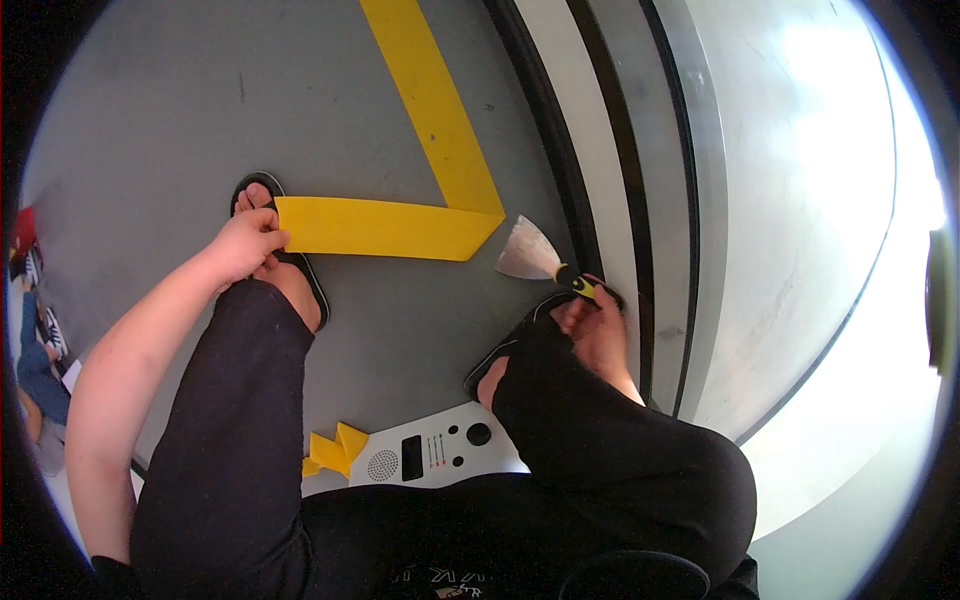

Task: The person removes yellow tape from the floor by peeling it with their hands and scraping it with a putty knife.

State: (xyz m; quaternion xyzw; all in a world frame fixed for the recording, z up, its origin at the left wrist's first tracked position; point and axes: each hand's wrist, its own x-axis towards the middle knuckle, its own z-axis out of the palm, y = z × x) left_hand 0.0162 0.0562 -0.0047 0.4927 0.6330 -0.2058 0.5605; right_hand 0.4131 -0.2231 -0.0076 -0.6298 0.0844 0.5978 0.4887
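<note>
A wide strip of yellow floor tape stretches across the grey floor, its left end pinched in my left hand above my left sandal. At its right end the strip meets a corner with another length of yellow tape that runs away up the floor. In my right hand, closed around the handle, is a putty knife. Its wide blade points up and left, close to the tape corner but apart from it. My right sandal is partly hidden by the hand and trouser leg.
Crumpled yellow tape lies beside a white panel with a speaker grille and dark knobs, between my legs. A curved black-and-white edge and pale wall border the right. Another person's shoe shows at the far left.
</note>
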